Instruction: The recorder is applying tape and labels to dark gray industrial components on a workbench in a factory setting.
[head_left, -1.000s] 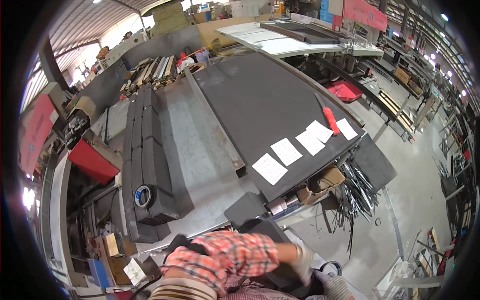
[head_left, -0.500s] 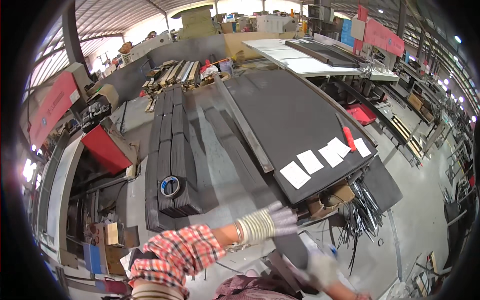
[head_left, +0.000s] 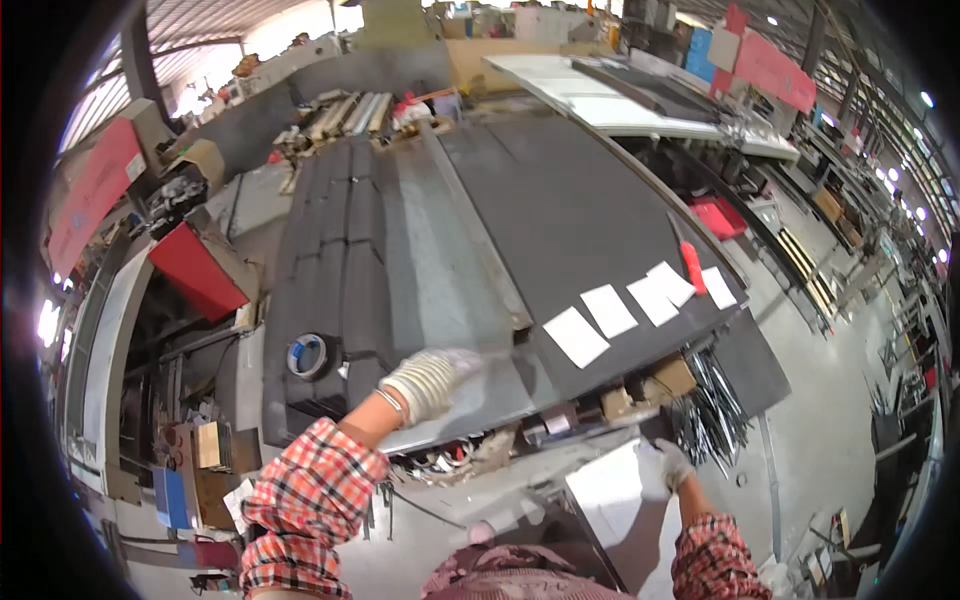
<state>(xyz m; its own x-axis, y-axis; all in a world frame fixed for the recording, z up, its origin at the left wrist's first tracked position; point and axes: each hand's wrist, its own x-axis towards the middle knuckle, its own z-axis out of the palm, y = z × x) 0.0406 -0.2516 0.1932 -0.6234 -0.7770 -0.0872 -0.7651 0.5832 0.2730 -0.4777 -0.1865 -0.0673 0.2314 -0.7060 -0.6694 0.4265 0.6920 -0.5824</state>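
My left hand [head_left: 428,383], in a pale knitted glove, is over the near part of the grey worktable [head_left: 440,255], just right of the bundled dark strips [head_left: 325,240]. Motion blurs its fingers, and I see nothing clearly held in them. A roll of tape [head_left: 307,356] with a blue inner ring rests on the near end of the bundles. My right hand [head_left: 667,465], also gloved, is low at the right by the edge of a white sheet [head_left: 615,490]. Its fingers are too small and blurred to show a grip.
A large dark panel [head_left: 570,220] carries several white papers [head_left: 577,337] and a red-handled tool [head_left: 692,268]. Below its near edge are an open cardboard box [head_left: 668,380] and a bunch of thin dark strips [head_left: 715,415]. Wooden slats [head_left: 350,115] lie at the far end.
My left hand has moved left and up toward the bundles. My right hand has moved up and right. The long dark strip no longer lies mid-table; the bundles' tops now look smooth and covered.
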